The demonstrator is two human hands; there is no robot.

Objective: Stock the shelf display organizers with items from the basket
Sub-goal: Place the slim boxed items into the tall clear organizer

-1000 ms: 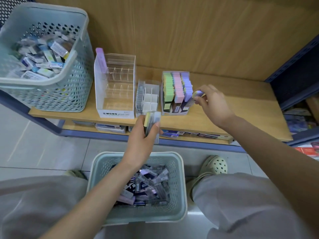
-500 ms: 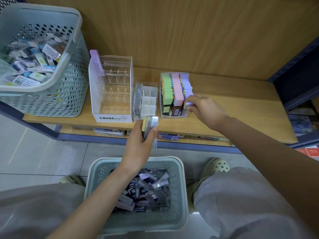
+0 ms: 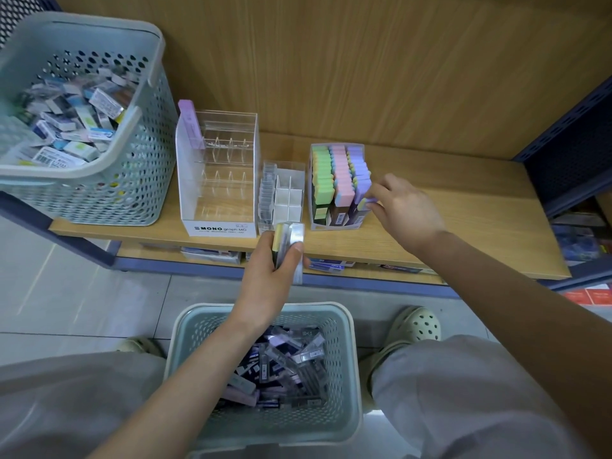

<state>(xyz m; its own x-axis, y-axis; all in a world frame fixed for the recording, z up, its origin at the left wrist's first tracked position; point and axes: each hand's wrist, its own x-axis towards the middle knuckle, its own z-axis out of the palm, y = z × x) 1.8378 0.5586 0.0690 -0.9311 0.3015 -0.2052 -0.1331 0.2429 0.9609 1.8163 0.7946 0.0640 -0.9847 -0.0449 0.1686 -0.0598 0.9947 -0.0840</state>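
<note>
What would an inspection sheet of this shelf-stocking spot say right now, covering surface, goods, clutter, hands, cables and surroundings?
Surface: wooden shelf, holding three organizers and a basket.
Job's things: floor basket full of packs; coloured organizer nearly full; MONO organizer mostly empty; small divided organizer between them.
Clutter: shelf basket of mixed boxes.
Hands: left hand grips a stack of packs; right hand pinches a purple pack at the coloured organizer.
Cables: nothing seen.
Surroundings: wood back panel, tiled floor.
</note>
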